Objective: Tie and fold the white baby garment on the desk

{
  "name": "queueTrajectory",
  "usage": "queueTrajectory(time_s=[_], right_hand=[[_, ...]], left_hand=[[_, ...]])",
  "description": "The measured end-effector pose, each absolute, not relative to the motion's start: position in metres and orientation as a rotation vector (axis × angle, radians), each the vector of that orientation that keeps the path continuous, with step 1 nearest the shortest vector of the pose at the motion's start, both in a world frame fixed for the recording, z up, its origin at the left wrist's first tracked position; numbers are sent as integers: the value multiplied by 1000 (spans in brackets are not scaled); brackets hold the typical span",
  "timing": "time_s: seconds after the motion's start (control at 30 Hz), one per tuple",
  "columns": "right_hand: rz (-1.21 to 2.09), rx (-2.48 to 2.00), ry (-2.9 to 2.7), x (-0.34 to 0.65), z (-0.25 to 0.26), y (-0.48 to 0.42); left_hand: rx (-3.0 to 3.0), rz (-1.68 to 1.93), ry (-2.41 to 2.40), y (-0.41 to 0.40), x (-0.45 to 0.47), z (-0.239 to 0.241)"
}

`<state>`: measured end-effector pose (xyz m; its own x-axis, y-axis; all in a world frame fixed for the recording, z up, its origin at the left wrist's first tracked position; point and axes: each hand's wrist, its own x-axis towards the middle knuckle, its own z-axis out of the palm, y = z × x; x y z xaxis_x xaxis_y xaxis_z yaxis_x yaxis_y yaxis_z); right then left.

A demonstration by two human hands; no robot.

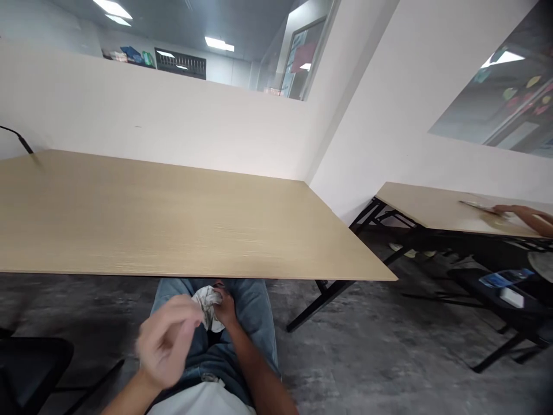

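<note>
Both of my hands are low over my lap, below the front edge of a light wooden table (pixel 173 219). My right hand (pixel 225 308) is closed on a crumpled whitish cloth or tissue (pixel 208 305) that rests against my jeans. My left hand (pixel 166 340) is raised just left of the cloth and is smeared by motion. Its fingers look loosely curled, and whether they touch the cloth I cannot tell.
A black chair (pixel 30 369) stands at the lower left. To the right is a second wooden table (pixel 432 210) with another person's hand (pixel 525 216) on it, and a black bench (pixel 501 294) holding a bottle and a white box. The floor is grey.
</note>
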<state>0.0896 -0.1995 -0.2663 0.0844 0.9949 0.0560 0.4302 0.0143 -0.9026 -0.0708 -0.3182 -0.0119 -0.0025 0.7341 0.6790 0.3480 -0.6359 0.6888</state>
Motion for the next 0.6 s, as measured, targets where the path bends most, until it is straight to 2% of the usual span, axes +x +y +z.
queueTrajectory(time_s=[0.13,0.27,0.47,0.6], right_hand=[[954,-1270,-1253,109,-253,-221],[1003,-1125,-1111,125,-241,-240],[970,-1175,-1100,127,-240,-231],[838,-1273,-1316,121,-250,-206]], left_hand=[[1859,1190,1241,-267,-54,-95],[1912,1033,1245,-242,-43,-177],[1905,904,1331,-231,-35,-221],[1840,631,1522,-214,-35,-239]])
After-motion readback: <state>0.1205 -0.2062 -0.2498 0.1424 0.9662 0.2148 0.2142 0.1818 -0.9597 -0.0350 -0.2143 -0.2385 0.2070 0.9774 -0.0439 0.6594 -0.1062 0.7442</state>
